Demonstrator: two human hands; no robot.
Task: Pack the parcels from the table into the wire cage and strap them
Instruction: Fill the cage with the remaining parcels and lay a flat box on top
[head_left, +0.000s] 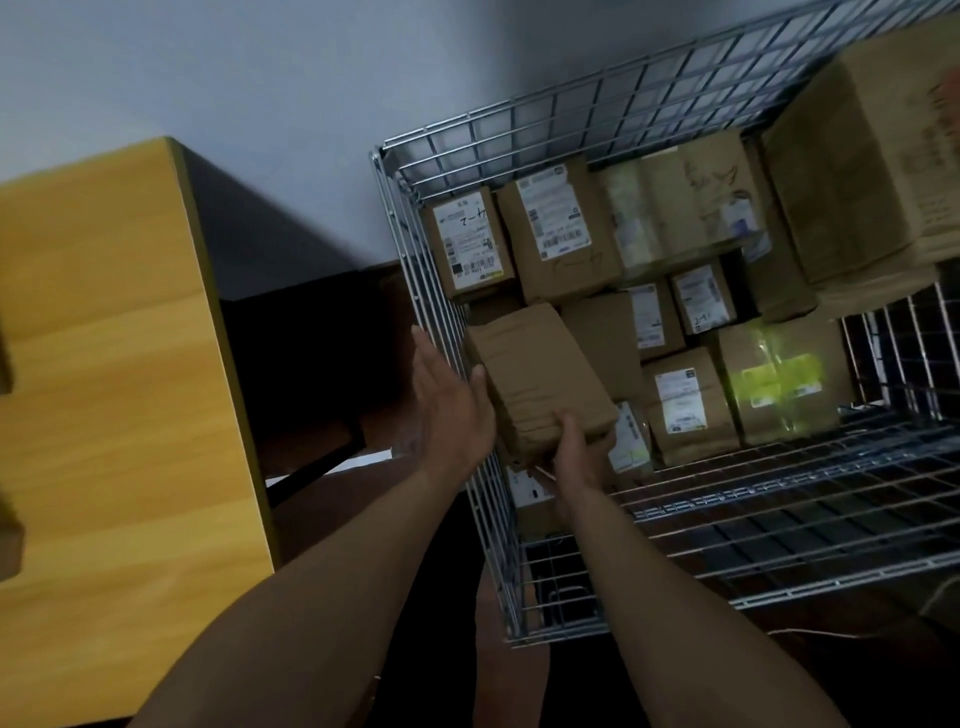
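A brown taped parcel (537, 376) is held between my two hands just inside the left wall of the wire cage (441, 322). My left hand (449, 400) lies flat along the parcel's left side, fingers straight, thumb on the parcel's edge. My right hand (576, 457) grips the parcel's near end, fingers curled under it. Below and behind the parcel, several labelled cardboard parcels (561, 228) fill the cage's far side. One of them, a parcel with a green label (779, 379), lies at the right.
A wooden table (104, 364) stands to the left of the cage, with a dark gap between them. A large cardboard box (872, 156) sits high in the cage's right corner. The cage's near wire panel (779, 519) lies below my right arm.
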